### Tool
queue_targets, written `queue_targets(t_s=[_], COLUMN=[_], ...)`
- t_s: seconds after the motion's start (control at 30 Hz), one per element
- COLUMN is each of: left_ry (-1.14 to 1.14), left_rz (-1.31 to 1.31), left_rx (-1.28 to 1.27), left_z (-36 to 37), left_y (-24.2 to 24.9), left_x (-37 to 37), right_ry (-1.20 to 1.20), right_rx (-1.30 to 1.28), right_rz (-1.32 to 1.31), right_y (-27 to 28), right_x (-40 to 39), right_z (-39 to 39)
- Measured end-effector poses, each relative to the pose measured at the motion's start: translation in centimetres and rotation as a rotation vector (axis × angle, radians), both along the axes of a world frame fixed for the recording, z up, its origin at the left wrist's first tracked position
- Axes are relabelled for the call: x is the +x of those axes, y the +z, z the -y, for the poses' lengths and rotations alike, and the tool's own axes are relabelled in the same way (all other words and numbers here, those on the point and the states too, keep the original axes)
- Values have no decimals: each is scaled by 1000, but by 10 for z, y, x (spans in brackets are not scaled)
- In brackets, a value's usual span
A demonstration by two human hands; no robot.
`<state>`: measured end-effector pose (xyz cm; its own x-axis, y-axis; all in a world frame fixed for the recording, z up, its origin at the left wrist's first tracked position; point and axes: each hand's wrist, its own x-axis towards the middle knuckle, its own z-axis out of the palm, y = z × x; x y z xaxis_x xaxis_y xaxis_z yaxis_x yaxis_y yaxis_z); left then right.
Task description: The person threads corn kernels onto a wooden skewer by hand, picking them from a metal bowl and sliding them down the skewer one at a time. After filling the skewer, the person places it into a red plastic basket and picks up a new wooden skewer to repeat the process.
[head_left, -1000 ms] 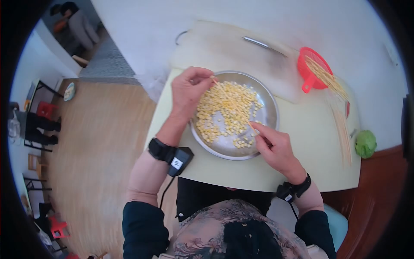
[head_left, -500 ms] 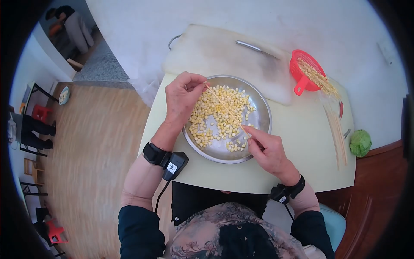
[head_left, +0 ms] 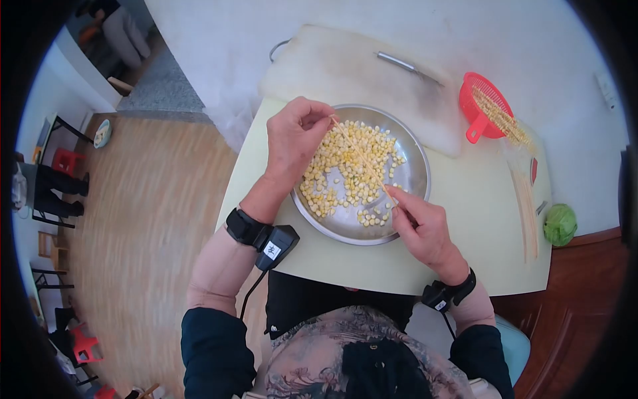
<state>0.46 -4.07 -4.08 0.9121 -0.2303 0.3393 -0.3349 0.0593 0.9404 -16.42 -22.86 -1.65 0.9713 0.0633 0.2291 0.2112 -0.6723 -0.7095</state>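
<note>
Left hand (head_left: 297, 143) pinched shut on one end of a thin wooden skewer (head_left: 362, 156); right hand (head_left: 419, 223) pinched shut on the other end. Skewer stretched slantwise over a round metal pan (head_left: 415, 176) of loose corn kernels (head_left: 345, 173), near the table's (head_left: 465, 219) left edge. Behind the pan, a white cutting board (head_left: 345, 66). Toward the far right corner, a red strainer (head_left: 480, 106) holding more skewers. At the right edge, a green cabbage (head_left: 560, 224).

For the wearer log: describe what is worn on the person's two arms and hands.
Both hands are bare. Dark navy sleeves are pushed up above the elbows. The left hand has a black wrist strap carrying a black box with a white label and a thin black cable. The right hand has a similar black strap.
</note>
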Motion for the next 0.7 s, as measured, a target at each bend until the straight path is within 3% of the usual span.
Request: queue_targets(t_s=[0.17,0.27,0.53,0.7], left_ry=[-46,-22,6,-63], left_rz=[-12,-29,105,-49], left_rx=[-75,52,-19,-97], left_z=[-2,-3,2,-2], left_y=[2,3,-4,9], left_x=[-1,-4,2,0], right_ry=[6,19,47,34], right_rx=[-17,-48,-107,-156], right_rz=[83,103,228,217], right_y=[-6,-6,-8,-7], right_x=[0,0,7,3], right_z=[-1,-1,-3,-2])
